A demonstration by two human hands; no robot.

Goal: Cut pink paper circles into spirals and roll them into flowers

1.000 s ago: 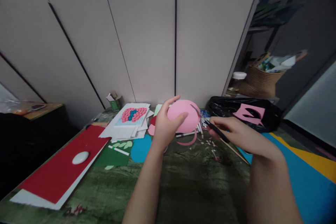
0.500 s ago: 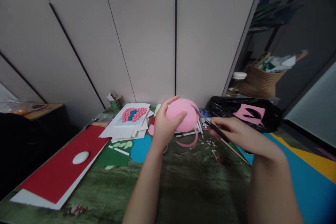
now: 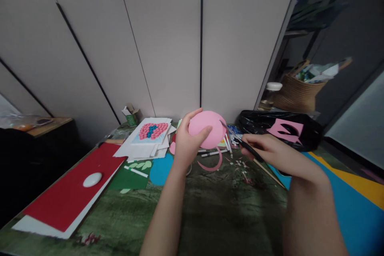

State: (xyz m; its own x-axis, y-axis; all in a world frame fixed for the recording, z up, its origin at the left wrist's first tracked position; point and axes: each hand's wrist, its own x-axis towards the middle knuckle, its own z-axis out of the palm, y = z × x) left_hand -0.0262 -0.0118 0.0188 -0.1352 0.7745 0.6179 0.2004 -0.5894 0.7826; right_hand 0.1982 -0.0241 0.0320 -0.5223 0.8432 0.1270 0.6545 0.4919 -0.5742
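My left hand has its fingers clamped on the round pink paper, with my thumb across the front. My right hand has its fingers wrapped on the scissors, and the blades are at the paper's right edge. A curly pink strip hangs under it. The paper is up above the green surface.

Green sheet on mottled table
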